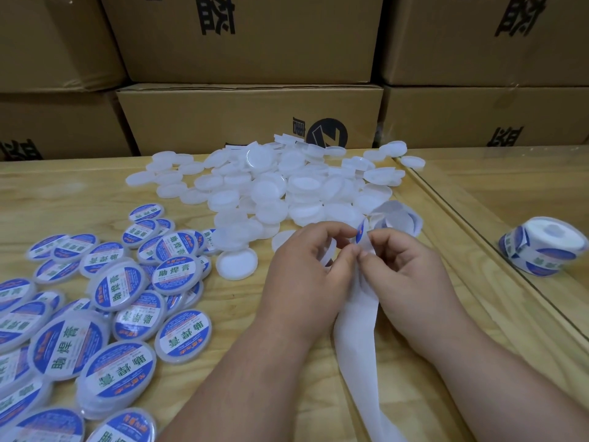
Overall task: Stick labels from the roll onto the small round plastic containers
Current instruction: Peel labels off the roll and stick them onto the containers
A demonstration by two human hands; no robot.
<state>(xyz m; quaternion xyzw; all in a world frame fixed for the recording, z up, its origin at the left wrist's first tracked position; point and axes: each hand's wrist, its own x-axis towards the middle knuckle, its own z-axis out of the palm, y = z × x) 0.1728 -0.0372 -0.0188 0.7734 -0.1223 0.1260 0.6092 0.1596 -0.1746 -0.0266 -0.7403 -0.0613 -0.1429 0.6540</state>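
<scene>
Hands (357, 266) pinching label (360, 232) near table edge (446, 218)

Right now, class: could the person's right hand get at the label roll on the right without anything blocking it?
Probably yes. The tabletop between the right hand and the label roll looks bare, but that hand is busy pinching a label with the left hand and must release first.

Unlabelled containers (271, 183) translucent milky white, plain. Labelled containers (105, 301) carry blue oval labels, white centre band, green characters, orange-red strip. Backing strip (357, 330) plain white. Label (360, 232) at fingertips blue, red and white. Label roll (541, 247) white and blue. Table (63, 193) pale yellow woodgrain. Cardboard boxes (248, 39) brown, black print.
</scene>
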